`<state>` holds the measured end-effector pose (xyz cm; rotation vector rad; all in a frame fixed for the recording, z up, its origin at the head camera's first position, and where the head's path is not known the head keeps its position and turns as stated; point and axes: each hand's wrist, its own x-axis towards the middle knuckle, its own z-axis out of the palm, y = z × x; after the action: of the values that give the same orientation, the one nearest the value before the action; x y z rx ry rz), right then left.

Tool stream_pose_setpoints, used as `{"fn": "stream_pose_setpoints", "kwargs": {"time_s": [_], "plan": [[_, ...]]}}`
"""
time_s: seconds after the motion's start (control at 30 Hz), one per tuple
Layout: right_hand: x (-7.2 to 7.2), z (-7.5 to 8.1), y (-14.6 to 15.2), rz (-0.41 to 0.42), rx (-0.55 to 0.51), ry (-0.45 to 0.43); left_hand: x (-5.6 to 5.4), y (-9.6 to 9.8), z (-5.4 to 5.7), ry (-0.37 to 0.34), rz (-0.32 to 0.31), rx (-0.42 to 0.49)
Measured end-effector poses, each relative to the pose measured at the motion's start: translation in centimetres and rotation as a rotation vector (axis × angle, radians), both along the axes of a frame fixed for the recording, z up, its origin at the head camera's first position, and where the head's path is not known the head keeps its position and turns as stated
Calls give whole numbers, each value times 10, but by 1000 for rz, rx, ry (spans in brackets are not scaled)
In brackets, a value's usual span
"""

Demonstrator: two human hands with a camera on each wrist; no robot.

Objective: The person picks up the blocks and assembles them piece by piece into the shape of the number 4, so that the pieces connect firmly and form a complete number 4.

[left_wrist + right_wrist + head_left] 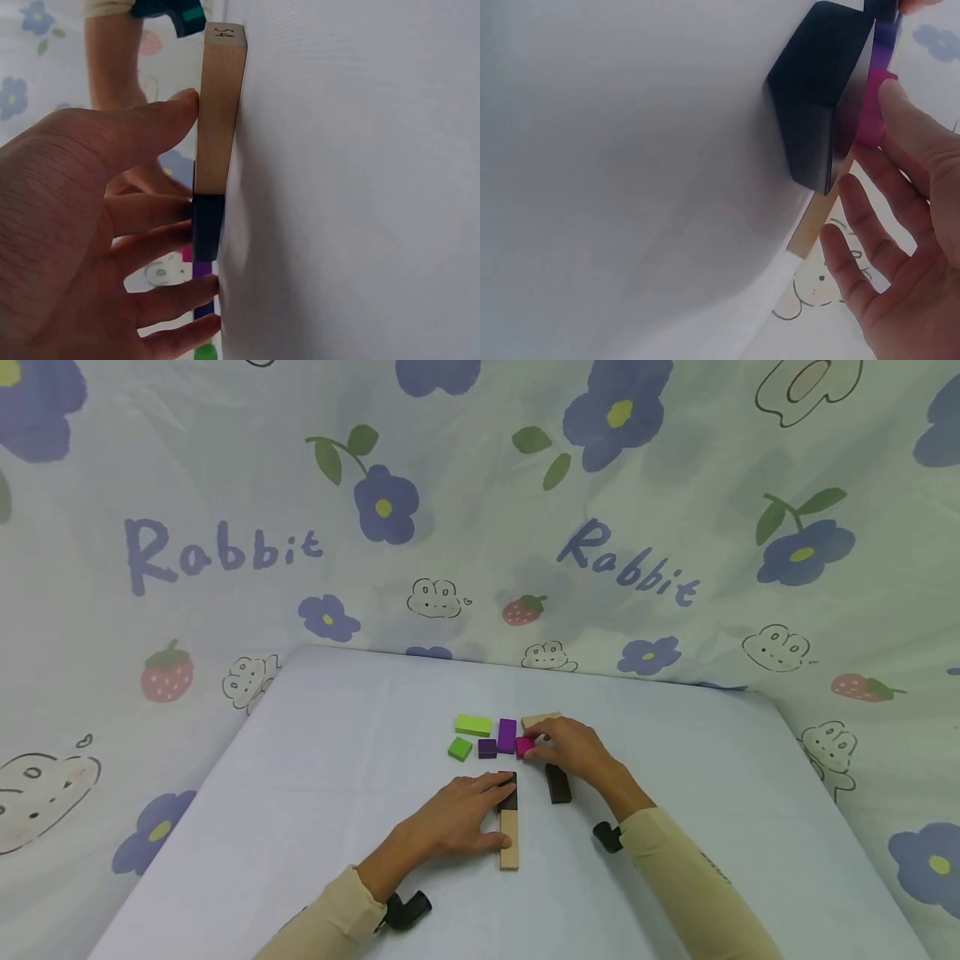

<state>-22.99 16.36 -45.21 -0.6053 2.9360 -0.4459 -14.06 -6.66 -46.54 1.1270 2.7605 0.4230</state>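
My left hand (pixel 461 817) lies with fairly straight fingers over a black block (pixel 510 799) and a light wooden block (pixel 509 856), set end to end in a line. In the left wrist view, the thumb touches the wooden block (pixel 220 112), which is marked S4, and two fingertips meet the black block (pixel 208 229). My right hand (pixel 577 747) pinches a small magenta block (pixel 524 747) between thumb and index finger; its other fingers are spread in the right wrist view. Just in front of that hand stands a separate dark block (pixel 558 785).
Left of the magenta block are a purple block (pixel 507 735), a small dark purple block (pixel 487 748), a lime block (pixel 473 725) and a small green block (pixel 460 749). Another wooden block (pixel 536 720) lies partly behind the right hand. A patterned curtain (pixel 465 543) surrounds the white table (pixel 337 735).
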Motion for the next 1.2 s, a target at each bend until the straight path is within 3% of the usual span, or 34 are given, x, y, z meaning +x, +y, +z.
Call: {"fn": "stream_pose_setpoints", "kwargs": {"time_s": [1.2], "plan": [[3,-4,-20,106,-45,-50,0,0,-2,10,2,-8]]}}
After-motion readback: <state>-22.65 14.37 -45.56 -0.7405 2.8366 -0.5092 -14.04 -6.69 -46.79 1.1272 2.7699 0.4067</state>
